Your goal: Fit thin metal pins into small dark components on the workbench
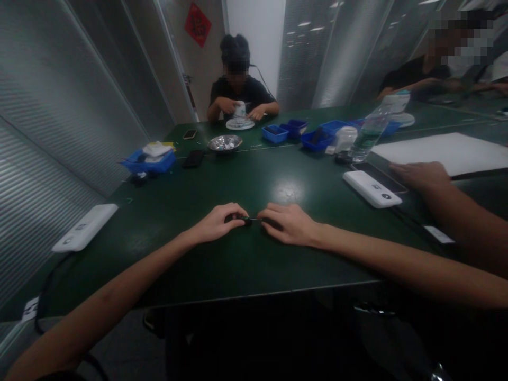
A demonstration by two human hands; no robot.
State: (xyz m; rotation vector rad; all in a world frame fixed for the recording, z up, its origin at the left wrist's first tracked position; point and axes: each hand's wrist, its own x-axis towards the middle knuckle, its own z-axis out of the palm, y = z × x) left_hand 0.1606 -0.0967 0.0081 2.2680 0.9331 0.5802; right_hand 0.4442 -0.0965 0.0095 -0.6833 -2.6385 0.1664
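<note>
1. We see the left hand (217,222) and the right hand (288,224) resting on the dark green table (254,180), near its front edge, with the fingertips facing each other.
2. Both hands pinch a small dark part (246,219) between them; its shape is too blurred to tell.
3. To the right lies a white power bank (372,189), just beside a dark phone (379,176); another person's hand (419,174) rests flat at the phone.
4. Farther back stand a water bottle (369,132), blue bins (274,133) and a metal bowl (225,143).
5. Across the table, a seated person (238,90) holds a white fan (239,119) with both hands.
</note>
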